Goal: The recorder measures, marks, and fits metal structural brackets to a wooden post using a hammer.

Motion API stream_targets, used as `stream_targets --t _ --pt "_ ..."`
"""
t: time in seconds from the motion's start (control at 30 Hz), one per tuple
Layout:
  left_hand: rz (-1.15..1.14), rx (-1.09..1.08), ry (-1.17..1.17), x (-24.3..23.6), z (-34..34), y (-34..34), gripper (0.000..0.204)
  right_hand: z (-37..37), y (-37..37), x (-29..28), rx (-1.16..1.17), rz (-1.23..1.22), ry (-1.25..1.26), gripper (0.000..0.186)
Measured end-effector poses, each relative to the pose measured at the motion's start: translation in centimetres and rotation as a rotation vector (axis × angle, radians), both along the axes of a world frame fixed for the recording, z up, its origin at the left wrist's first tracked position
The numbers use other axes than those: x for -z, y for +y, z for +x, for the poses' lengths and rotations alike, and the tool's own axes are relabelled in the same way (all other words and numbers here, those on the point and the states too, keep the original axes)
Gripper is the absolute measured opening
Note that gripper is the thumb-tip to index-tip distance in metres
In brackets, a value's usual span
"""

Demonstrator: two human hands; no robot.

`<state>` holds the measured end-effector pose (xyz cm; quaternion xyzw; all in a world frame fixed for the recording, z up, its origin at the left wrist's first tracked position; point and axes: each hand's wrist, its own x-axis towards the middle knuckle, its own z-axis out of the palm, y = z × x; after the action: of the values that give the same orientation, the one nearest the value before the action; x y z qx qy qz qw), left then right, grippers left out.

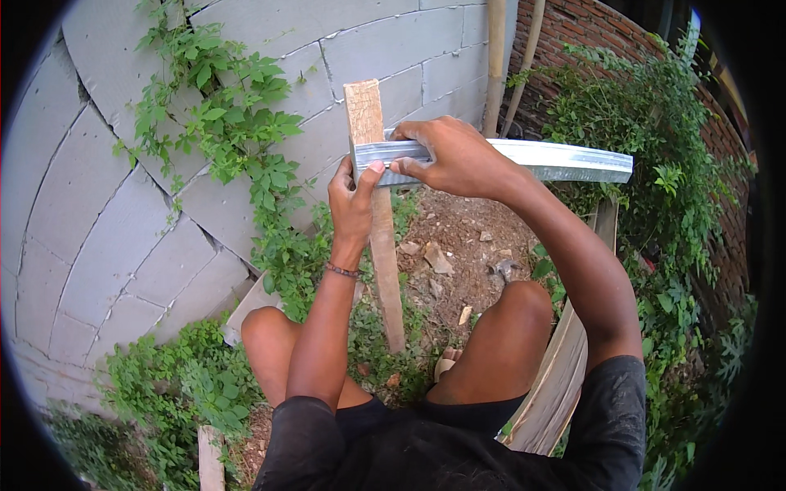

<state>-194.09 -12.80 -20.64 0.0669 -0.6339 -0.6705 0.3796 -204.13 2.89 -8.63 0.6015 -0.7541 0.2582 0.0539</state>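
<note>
Daylight out here: grey block wall (123, 204) with green vines (221, 123) climbing it, red brick wall (573, 33) right, bare stony dirt (458, 237) below.

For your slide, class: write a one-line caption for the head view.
Both hands, left hand and right hand, press a metal channel against an upright wooden stake.

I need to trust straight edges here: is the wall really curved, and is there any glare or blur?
Head view: fisheye bends the block wall joints toward the rim; soft daylight, mild sheen on the metal channel; both hands sharp: left hand, right hand.
</note>
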Motion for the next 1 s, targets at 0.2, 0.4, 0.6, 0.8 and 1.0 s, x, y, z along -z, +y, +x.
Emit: stream_targets --t 0.2,0.4,0.6,0.8,1.0 --pt "0.031 -0.053 0.042 0.5 -0.4 0.5 0.053 -0.6 -0.7 -1.0 -0.047 -0.053 -0.139 0.025" --pt "-0.070 -0.058 0.098 1.0 -0.8 0.0 0.057 -0.2 -0.6 -1.2 -0.034 -0.055 -0.180 0.030" --pt "-0.106 -0.066 0.122 0.6 -0.5 0.3 0.053 0.0 -0.5 -1.4 -0.030 -0.056 -0.164 0.029" --pt "-0.043 0.005 0.071 0.0 0.0 0.9 0.052 0.1 -0.2 -0.7 -0.049 -0.063 -0.164 0.024" --pt "-0.078 -0.072 0.096 -0.4 0.0 1.7 0.054 0.1 0.1 -0.8 -0.068 -0.064 -0.175 0.025"
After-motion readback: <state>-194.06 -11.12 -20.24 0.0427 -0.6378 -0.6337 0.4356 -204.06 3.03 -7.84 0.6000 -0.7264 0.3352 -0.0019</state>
